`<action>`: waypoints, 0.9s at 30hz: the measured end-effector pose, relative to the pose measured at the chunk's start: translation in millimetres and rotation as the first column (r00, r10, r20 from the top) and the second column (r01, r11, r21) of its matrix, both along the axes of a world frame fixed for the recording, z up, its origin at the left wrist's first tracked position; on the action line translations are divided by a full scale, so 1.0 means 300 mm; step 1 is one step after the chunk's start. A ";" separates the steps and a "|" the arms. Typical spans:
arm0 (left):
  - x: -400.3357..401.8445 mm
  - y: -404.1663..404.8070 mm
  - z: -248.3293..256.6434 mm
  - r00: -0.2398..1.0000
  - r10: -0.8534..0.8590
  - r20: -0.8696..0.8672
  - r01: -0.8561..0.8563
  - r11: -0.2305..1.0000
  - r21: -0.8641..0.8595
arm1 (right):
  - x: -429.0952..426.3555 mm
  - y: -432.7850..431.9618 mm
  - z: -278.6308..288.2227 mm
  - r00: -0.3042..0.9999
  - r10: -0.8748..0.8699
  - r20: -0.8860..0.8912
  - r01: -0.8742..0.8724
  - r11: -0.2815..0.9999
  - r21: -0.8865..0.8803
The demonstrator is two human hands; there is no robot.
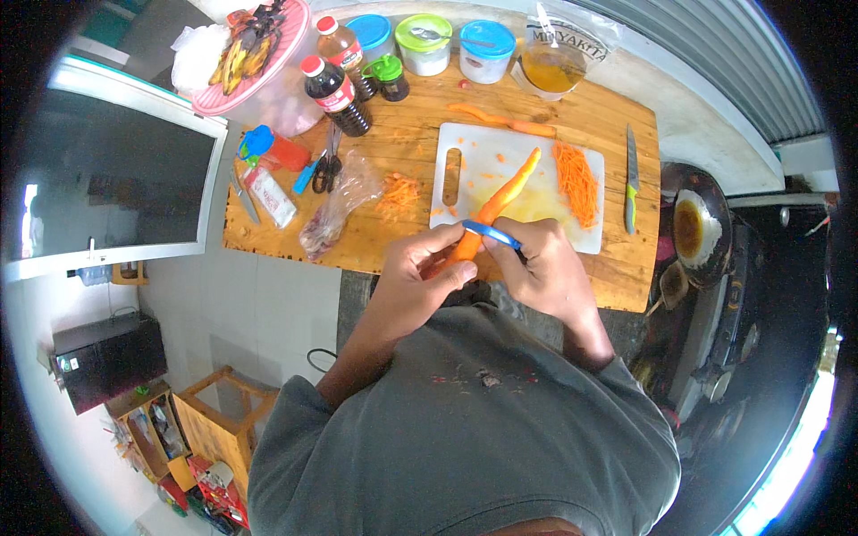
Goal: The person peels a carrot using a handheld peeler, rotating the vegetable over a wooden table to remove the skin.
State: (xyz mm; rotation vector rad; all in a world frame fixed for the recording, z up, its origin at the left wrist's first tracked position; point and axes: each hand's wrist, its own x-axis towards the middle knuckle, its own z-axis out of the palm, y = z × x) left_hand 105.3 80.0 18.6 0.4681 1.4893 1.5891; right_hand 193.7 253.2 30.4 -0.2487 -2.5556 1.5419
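My left hand (422, 275) grips the thick end of a long carrot (504, 194), whose thin tip points up and away over the chopping board. In my right hand (546, 264) is a blue-handled peeler (493, 233), lying across the carrot close to my left fingers. Beneath the carrot's tip lies the white plastic chopping board (523, 141), wet with orange juice stains. A heap of carrot shreds (575, 184) rests on its right side. Another carrot (529, 127) lies along the board's far edge. The peeler's blade is hard to make out.
Right of the board lies a knife with a green-grey handle (631, 181). Carrot scraps (399, 192), a plastic bag (342, 201) and black-handled scissors (328, 171) are on the left. Sauce bottles (338, 97) and lidded tubs (423, 43) stand behind. A wok (700, 224) sits beyond the table's right edge.
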 end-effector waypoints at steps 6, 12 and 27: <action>-0.020 -0.052 -0.020 0.997 -0.025 -0.075 0.028 0.999 0.033 | -0.023 -0.058 0.008 0.998 0.029 0.060 -0.035 0.995 0.097; -0.065 -0.122 -0.053 1.000 0.006 -0.014 -0.003 0.978 0.210 | -0.046 -0.152 0.041 0.998 0.033 0.060 -0.040 0.993 0.111; -0.146 -0.321 -0.026 0.988 0.154 0.008 -0.151 0.961 0.230 | -0.148 -0.358 0.054 0.998 0.035 0.048 -0.049 0.933 0.356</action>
